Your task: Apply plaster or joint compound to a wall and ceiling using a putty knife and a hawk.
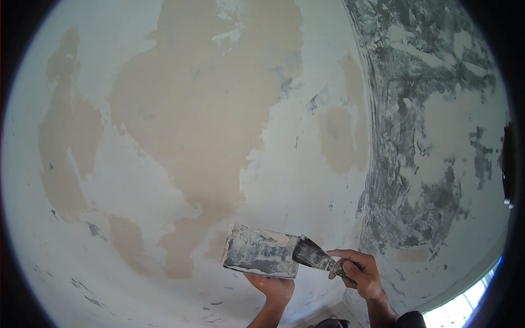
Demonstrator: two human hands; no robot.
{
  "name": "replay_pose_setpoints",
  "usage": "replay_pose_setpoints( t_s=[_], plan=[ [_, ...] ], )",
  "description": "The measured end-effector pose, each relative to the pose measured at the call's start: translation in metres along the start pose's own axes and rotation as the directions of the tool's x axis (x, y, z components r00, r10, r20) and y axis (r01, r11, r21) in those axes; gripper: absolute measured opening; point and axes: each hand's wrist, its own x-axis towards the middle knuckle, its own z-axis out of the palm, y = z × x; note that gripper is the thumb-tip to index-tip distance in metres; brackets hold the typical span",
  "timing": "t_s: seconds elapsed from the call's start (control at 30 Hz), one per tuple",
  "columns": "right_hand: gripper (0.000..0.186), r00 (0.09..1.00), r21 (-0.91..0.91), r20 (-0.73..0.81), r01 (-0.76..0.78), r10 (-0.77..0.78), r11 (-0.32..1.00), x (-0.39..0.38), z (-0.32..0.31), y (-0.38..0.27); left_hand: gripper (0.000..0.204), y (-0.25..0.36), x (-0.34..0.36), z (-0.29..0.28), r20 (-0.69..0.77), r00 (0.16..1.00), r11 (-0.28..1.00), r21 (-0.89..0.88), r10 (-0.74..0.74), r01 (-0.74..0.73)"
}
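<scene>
Here, right fingers grip a scraper at a board's edge (left hand's unclear), open wall leftward.

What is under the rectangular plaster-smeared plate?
Under the plaster-smeared plate, part of the left hand can be seen. The rest of this hand is covered, so its grip cannot be seen.

Board, lower centre: grey, whitish smears | scraper, lower centre: dark, pale-streaked | wall, left: white, beige patches | side wall, right: mottled grey-white
</scene>
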Motion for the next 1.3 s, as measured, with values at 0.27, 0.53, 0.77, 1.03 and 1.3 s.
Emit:
replay_pose_setpoints(
  t_s=[0.27,0.53,0.77,1.03,1.3],
  plan=[
    [0.039,0.996,0.055,0.089,0.027,-0.031,0.998,0.011,0.012,0.015,0.069,-0.006,-0.015,-0.050,-0.038,0.997,0.990,0.118,-0.074,0.078],
    [0.042,0.996,0.379,0.051,0.049,-0.073,0.924,0.019,0.023,0.036,0.026,0.015,-0.033,-0.080,0.270,0.953,0.834,0.487,0.140,-0.260],
    [0.034,0.969,0.417,-0.246,0.115,-0.010,0.902,0.034,0.026,0.079,0.050,0.022,-0.075,-0.196,0.027,1.000,0.840,0.542,-0.004,-0.012],
    [0.031,0.964,0.615,-0.262,0.207,-0.051,0.761,0.077,0.027,0.026,0.052,0.025,-0.094,-0.221,-0.204,0.972,0.956,0.240,-0.117,0.166],
    [0.037,0.663,0.151,-0.569,0.666,-0.487,0.731,0.131,0.032,-0.023,0.055,0.025,-0.093,-0.208,0.071,0.997,0.940,0.342,-0.032,0.005]
  ],
)
